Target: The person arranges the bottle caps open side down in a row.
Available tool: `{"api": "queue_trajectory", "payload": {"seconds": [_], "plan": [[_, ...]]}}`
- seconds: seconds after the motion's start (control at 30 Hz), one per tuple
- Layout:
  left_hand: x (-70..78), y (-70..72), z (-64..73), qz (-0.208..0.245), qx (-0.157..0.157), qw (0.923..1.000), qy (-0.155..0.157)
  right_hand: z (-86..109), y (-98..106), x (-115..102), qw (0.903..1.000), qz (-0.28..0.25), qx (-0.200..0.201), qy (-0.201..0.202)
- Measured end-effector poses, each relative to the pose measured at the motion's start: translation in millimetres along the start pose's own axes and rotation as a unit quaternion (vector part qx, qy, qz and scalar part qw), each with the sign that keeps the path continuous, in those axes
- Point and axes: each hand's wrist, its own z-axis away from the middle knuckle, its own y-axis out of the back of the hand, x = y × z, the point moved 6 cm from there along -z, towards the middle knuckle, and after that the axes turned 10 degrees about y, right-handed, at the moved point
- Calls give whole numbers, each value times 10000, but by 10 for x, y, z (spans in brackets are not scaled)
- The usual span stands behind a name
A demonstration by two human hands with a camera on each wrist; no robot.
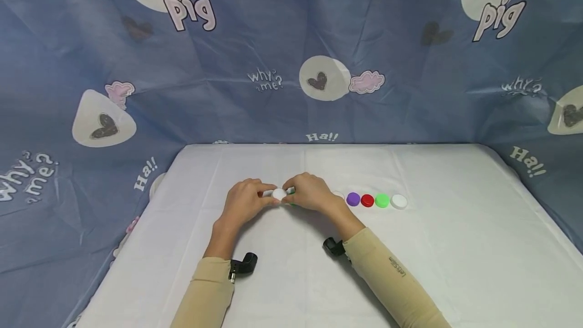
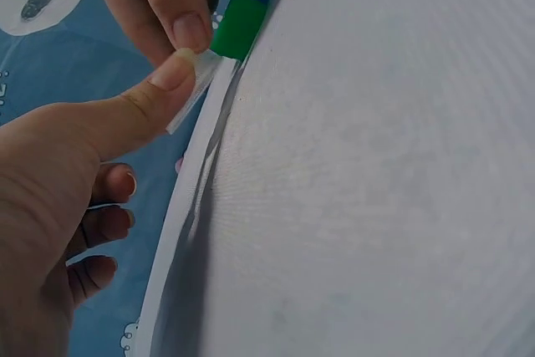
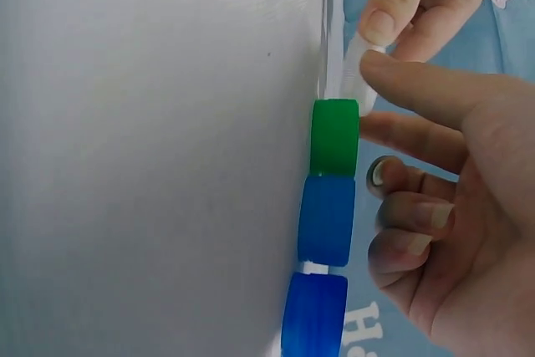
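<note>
A white bottle cap (image 1: 279, 194), round and ridged along its side, is between my two hands above the far part of the table. My left hand (image 1: 243, 201) pinches it from the left with thumb and index finger. From the right, my right hand (image 1: 310, 192) holds it by thumb and index finger, the other fingers loosely curled in the right wrist view. The cap (image 3: 356, 77) looks tilted there, partly covered by fingertips. Right beside it stands a green cap (image 3: 334, 137), followed by a blue cap (image 3: 327, 220) and another blue cap (image 3: 314, 315); my right hand mostly hides these in the head view.
To the right, the row continues with a partly hidden white cap (image 1: 338, 195), a purple cap (image 1: 353, 199), a red cap (image 1: 367, 200), a light green cap (image 1: 382, 200) and a white cap (image 1: 399, 201). A white cloth (image 1: 291, 277) covers the table; a blue printed sheet (image 1: 255, 110) hangs behind.
</note>
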Motion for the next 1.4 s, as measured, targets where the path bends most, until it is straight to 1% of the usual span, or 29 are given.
{"api": "queue_trajectory", "payload": {"seconds": [0.13, 0.33, 0.6, 0.77, 1.13, 1.4], "plan": [[-18, -23, -3, -34, -27, 9999, 91, -3, -14, -11, 10000, 81, -44, 22], [-59, -55, -6, -18, -151, 9994, 300, 1, -39, -40, 9996, 244, -115, 35], [-68, -93, -4, -111, -247, 9990, 365, -19, -78, -65, 9980, 627, 25, 94], [-72, -105, 9, -55, -334, 9984, 459, -30, -99, -86, 9960, 880, 38, 138], [-52, -107, -7, -28, -396, 9977, 541, -22, -50, -114, 9939, 1083, 133, 128], [-62, -108, 3, -140, -505, 9967, 618, -7, -53, -110, 9937, 1110, 146, 101]]}}
